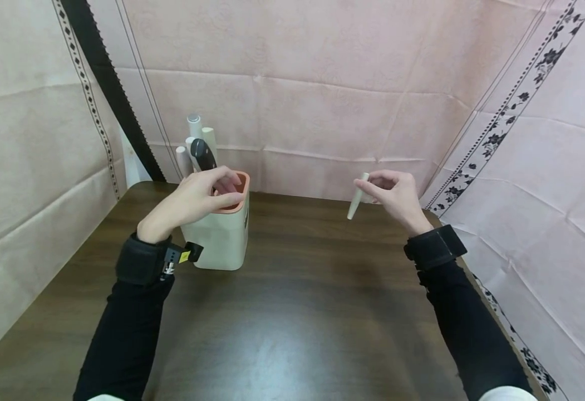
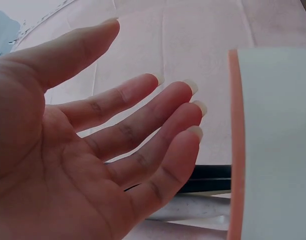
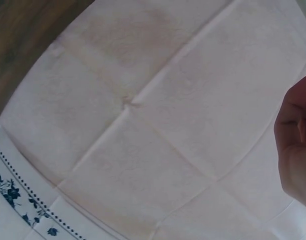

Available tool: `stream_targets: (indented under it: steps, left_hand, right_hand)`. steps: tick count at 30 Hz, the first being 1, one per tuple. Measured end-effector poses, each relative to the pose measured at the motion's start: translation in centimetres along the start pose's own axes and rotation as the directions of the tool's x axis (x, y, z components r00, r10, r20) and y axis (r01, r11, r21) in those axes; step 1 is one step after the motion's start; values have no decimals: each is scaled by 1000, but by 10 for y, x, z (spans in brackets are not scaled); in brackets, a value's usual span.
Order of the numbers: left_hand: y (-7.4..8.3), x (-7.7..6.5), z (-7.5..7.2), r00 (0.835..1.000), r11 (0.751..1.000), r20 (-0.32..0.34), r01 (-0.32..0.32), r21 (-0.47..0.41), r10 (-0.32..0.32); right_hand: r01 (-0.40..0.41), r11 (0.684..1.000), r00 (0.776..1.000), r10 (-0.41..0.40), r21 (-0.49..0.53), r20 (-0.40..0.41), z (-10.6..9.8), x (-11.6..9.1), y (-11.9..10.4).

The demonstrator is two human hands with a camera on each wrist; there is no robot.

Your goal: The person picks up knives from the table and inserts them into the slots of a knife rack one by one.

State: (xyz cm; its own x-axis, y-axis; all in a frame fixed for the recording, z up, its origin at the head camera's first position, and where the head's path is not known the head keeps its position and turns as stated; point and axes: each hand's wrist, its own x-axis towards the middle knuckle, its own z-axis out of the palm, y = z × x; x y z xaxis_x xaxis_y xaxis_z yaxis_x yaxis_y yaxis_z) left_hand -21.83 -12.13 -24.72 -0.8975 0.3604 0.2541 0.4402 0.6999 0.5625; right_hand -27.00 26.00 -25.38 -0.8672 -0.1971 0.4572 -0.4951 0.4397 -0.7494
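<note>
My left hand [image 1: 192, 199] hovers at the mouth of a pale green pen holder [image 1: 221, 240] with an orange-pink inner rim. In the left wrist view its fingers are spread and gently bent, with nothing in the palm. Several pale pen-like sticks [image 1: 195, 127] and a dark item with a rounded black top [image 1: 203, 153] stand in the holder, partly hidden by that hand. Over toward the table's far right, my right hand [image 1: 396, 194] pinches a short pale green pen-like stick [image 1: 355, 205], tilted with its lower end free. Only part of the right hand shows in the right wrist view.
The brown wooden table [image 1: 292, 312] reaches back to a pinkish cloth [image 1: 322, 111] hung behind it. More pale cloth hangs on the left [image 1: 26, 184] and on the right, where a floral border [image 1: 502, 122] runs down. The holder stands at the back left.
</note>
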Motion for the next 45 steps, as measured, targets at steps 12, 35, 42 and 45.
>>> stream_targets:
  steps: [12,35,42,45]
  left_hand:
    - [-2,7,8,1000,999,-1,-8,-52,8]
    - [6,16,13,998,999,35,-49,-21,50]
    - [7,17,15,998,998,42,-48,-31,49]
    - [8,19,16,997,997,50,-58,-42,60]
  right_hand:
    - [4,1000,999,-4,5,37,10,3,-16]
    - [51,999,994,-52,15,101,34,10,-41]
    - [47,999,990,-50,26,135,42,11,-45]
    - [45,998,989,-50,38,141,44,11,-48]
